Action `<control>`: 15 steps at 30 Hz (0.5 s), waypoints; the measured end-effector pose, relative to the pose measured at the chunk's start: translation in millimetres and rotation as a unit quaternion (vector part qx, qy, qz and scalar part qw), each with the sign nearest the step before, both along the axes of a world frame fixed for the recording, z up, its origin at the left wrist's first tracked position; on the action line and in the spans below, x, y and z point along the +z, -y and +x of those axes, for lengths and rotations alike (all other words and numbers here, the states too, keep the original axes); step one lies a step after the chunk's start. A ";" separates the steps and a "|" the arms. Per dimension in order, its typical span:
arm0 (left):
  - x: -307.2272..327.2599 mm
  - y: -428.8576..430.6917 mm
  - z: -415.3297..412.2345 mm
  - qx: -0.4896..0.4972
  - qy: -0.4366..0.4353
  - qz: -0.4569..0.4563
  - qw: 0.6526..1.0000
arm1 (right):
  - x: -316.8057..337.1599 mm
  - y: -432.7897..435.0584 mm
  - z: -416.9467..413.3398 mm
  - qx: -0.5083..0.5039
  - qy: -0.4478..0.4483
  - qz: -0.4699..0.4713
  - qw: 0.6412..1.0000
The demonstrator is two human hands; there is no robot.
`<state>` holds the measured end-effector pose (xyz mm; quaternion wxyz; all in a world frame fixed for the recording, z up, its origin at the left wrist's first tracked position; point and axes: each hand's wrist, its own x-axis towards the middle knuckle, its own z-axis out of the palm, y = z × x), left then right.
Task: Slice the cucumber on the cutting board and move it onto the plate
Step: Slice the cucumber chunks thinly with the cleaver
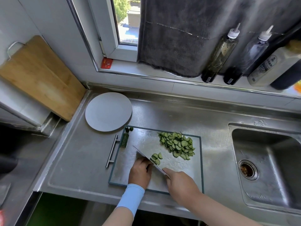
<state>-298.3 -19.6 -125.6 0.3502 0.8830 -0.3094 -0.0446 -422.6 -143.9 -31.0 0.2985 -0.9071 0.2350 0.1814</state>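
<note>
White plate [108, 111] beside cutting board [143, 141], sink [260, 144] right

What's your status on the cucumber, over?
Right hand grips knife; left hand against blade, hold unseen. Slices piled on cutting board, plate bare. Cucumber chunk lies at board's plate-side edge.

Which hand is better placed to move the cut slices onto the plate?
Probably the left hand: the plate lies on its side of the cutting board, and the right hand grips the knife.
</note>
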 end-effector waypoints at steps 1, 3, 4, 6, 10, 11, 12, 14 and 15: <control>-0.5 -0.1 -0.2 0.003 -0.002 0.000 1.000 | -1.3 -0.8 2.7 0.000 -0.003 0.000 1.000; -1.5 -0.2 -0.5 0.005 -0.004 0.000 1.000 | -3.9 -1.7 10.3 0.002 -0.008 -0.002 1.000; -1.9 -0.1 -0.9 0.005 -0.003 -0.001 1.000 | -5.4 -2.0 14.7 0.000 -0.008 -0.004 1.000; -1.8 0.2 -1.6 0.008 -0.006 -0.003 1.000 | -7.5 -3.6 23.0 -0.002 -0.001 -0.004 1.000; -1.9 -0.4 -2.8 0.020 -0.016 -0.002 1.000 | -9.0 -5.7 30.7 0.001 -0.002 -0.005 1.000; -2.2 -0.6 -3.2 0.021 -0.016 -0.001 1.000 | -9.0 -5.3 30.7 0.001 -0.001 -0.003 1.000; -2.3 -0.4 -3.5 0.021 -0.017 0.001 1.000 | -8.5 -4.8 30.0 0.003 0.000 -0.002 1.000; -2.6 -0.3 -3.8 0.021 -0.023 0.001 1.000 | -6.8 -4.0 27.0 0.006 0.007 -0.002 1.000; -2.6 -0.5 -3.7 0.023 -0.026 0.001 0.999 | -5.7 -3.8 24.4 0.004 0.014 0.002 1.000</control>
